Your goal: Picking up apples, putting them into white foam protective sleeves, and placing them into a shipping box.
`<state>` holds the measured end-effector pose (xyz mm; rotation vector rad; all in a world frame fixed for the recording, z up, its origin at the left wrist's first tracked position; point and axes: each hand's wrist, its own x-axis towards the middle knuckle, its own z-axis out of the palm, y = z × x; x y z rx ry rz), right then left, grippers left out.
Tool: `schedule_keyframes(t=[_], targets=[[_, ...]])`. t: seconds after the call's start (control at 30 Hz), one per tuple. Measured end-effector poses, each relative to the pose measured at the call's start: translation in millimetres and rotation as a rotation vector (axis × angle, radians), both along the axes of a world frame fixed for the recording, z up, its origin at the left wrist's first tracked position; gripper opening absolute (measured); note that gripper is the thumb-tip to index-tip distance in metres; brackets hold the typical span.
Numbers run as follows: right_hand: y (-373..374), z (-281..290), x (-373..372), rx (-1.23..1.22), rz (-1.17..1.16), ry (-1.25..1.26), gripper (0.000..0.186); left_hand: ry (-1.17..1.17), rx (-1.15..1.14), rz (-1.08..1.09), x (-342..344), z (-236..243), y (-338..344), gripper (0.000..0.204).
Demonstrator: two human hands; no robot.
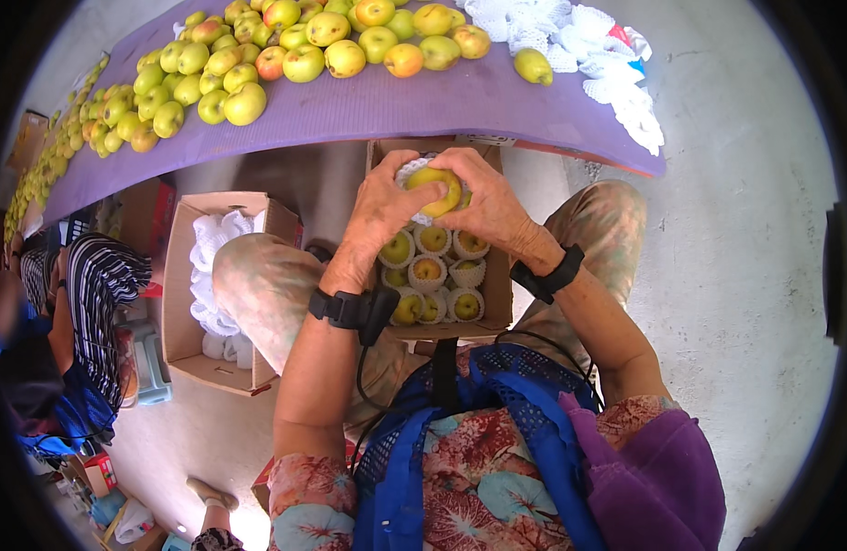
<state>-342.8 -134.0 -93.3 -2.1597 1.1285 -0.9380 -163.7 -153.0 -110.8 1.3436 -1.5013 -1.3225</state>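
Observation:
Both hands are closed around one yellow-green apple [434, 190], held above an open cardboard box between my knees. A white foam net sleeve [410, 172] shows around the apple's left and upper side. My left hand [384, 202] grips it from the left, its thumb lying across the fruit. My right hand [486, 200] grips from the right, fingers curled over the top. Below them, the cardboard box [499, 308] holds several apples [428, 269] in white foam nets, set in rows. My hands and forearms hide the box's far part.
A table with a purple mat [286, 119] carries a large pile of loose apples [304, 62] and a heap of white foam nets [570, 37]. Left of my knee stands a cardboard box [180, 303] of foam nets [212, 275]. A person in striped trousers [111, 239] sits farther left.

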Motion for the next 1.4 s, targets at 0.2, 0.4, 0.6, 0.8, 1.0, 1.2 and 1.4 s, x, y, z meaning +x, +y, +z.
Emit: schedule_keyframes(t=[0.2,0.4,0.6,0.8,1.0,1.2,1.4], targets=[[-3.5,-7.2,-6.2,0.282,-0.073,-0.309,0.059,0.286,0.008,0.038,2.2,10.0,1.0,0.062],[-10.8,-10.2,-6.0,0.486,0.023,-0.494,0.050,0.352,0.030,0.096,6.9,11.9,3.5,0.056],[-13.9,-17.6,-13.0,0.599,-0.009,-0.564,0.044,0.361,0.082,0.041,5.0,10.3,3.6,0.057],[-13.7,-21.6,-13.9,0.623,-0.086,-0.602,0.036,0.320,0.058,0.054,0.8,9.1,3.2,0.056],[-10.3,-15.1,-12.5,0.573,-0.134,-0.582,0.032,0.113,-0.138,0.168,-4.5,0.2,1.4,0.055],[-4.8,-5.8,-8.7,0.574,-0.135,-0.536,0.040,0.292,-0.084,0.164,-5.0,0.9,1.0,0.058],[-5.8,-14.2,-6.6,0.727,-0.194,-0.652,0.051,0.391,0.036,0.016,-5.0,-3.0,3.8,0.047]])
